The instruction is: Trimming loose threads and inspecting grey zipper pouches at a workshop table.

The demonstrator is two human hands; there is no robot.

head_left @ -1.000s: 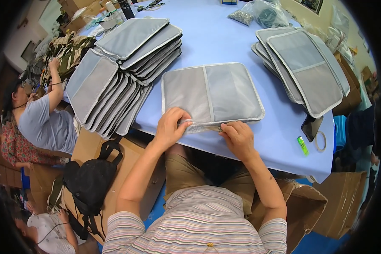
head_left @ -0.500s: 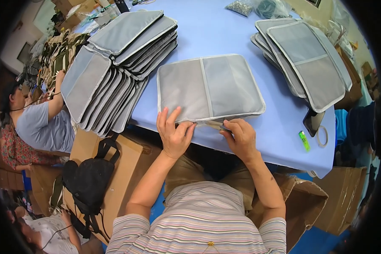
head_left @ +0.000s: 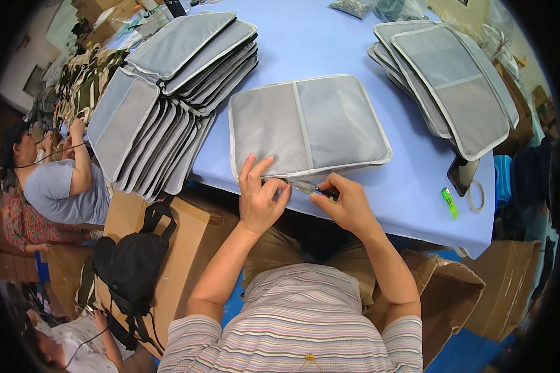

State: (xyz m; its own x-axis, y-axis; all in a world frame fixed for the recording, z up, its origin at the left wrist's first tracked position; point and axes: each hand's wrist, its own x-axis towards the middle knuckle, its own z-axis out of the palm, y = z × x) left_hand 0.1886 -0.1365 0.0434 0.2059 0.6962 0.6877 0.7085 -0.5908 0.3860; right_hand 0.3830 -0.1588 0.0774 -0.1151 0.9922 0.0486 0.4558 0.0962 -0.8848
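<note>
A flat grey fabric pouch (head_left: pixel 264 121) with pale piping and a seam across its middle lies at the table's front edge. My left hand (head_left: pixel 261 202) pinches its near edge between thumb and index finger, the other fingers resting on top. Just right of that pinch, my right hand (head_left: pixel 348 205) grips a small tool (head_left: pixel 305 186) with a pale, shiny tip and blue and dark parts. The tip points left toward the pouch's near edge. My fingers cover most of the tool, so its exact kind is unclear.
Stacked grey pouches stand at left (head_left: pixel 127 118) and right (head_left: pixel 466 93) on the blue table (head_left: pixel 317 46). A green lighter (head_left: pixel 450 202), a tape ring (head_left: pixel 476 196) and a dark phone-like object (head_left: pixel 462 174) lie at right. A black backpack (head_left: pixel 130 267) rests on a carton; people sit at left.
My right hand has shifted slightly left and turned, showing more of the tool's blue and dark parts. My left hand keeps its pinch on the pouch edge.
</note>
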